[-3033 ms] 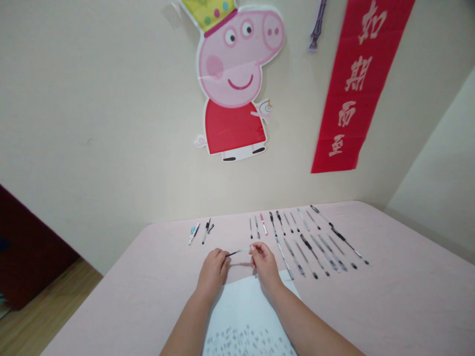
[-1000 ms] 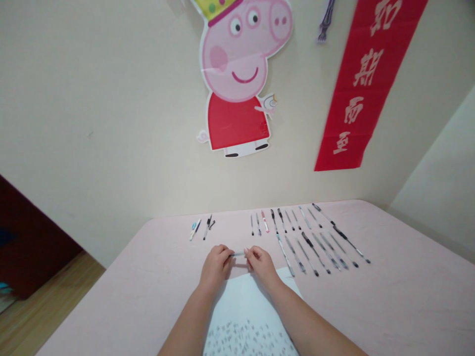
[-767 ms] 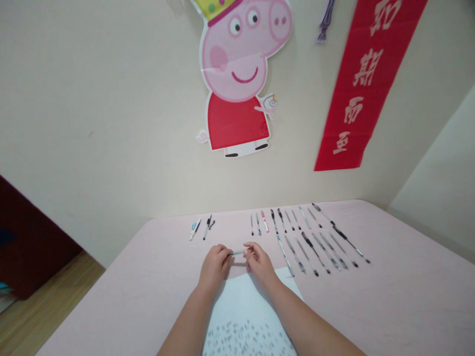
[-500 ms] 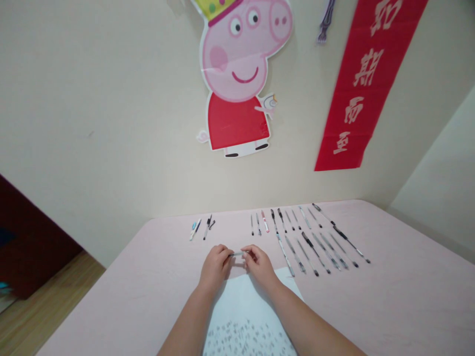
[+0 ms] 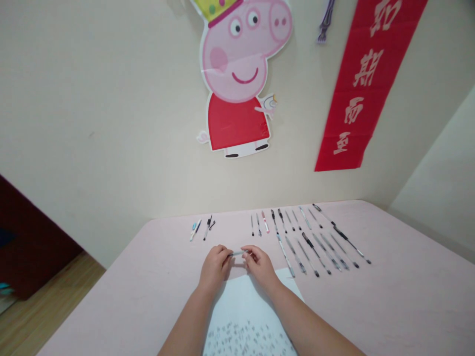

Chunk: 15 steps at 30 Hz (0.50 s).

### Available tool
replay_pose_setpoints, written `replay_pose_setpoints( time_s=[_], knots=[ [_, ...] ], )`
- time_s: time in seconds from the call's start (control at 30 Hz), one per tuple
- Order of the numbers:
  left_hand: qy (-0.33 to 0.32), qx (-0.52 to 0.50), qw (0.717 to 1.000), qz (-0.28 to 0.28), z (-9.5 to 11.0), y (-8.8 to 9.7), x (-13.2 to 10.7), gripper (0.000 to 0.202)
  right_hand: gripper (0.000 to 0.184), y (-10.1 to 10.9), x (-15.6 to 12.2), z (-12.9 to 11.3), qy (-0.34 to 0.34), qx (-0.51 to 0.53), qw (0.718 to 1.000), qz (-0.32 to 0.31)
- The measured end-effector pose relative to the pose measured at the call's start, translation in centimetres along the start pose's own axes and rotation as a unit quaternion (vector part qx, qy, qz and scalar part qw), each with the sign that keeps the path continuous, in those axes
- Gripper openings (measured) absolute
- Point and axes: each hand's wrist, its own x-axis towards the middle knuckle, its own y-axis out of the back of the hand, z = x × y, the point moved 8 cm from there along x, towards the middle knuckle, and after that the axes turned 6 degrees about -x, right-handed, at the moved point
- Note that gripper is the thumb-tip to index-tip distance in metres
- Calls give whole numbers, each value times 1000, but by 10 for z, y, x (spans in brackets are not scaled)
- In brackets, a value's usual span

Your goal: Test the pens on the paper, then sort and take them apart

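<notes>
Left hand: clamped on one end of a slim pen, as three seconds ago.
Right hand: pinched on the opposite end; nearer to the left hand than three seconds ago.
Slim pen: held just beyond the far edge of the sheet; exposed over a shorter length than three seconds ago, with most of the dark stretch now covered.
Desk: pink-covered, bearing a back row of pens and a front row of pens to the right, a small cluster of pens to the left; unchanged in layout.
Hidden: both tips of the slim pen, behind fingers.
Cut off: sheet, at the lower border; pig figure and red banner, at the upper.
Hard to make out: dark marks on the sheet, too blurred to read.
</notes>
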Motion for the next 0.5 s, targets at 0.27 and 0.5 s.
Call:
replay_pose_setpoints(
  time_s=[0.27, 0.5],
  knots=[
    [1, -9, 1000, -3, 5, 2, 0, 20, 33, 1, -1, 1, -13, -18, 1000, 7],
    [-1, -7, 1000, 8, 3, 2, -1, 20, 31, 0, -1, -1, -1, 23, 1000, 3]
  ],
)
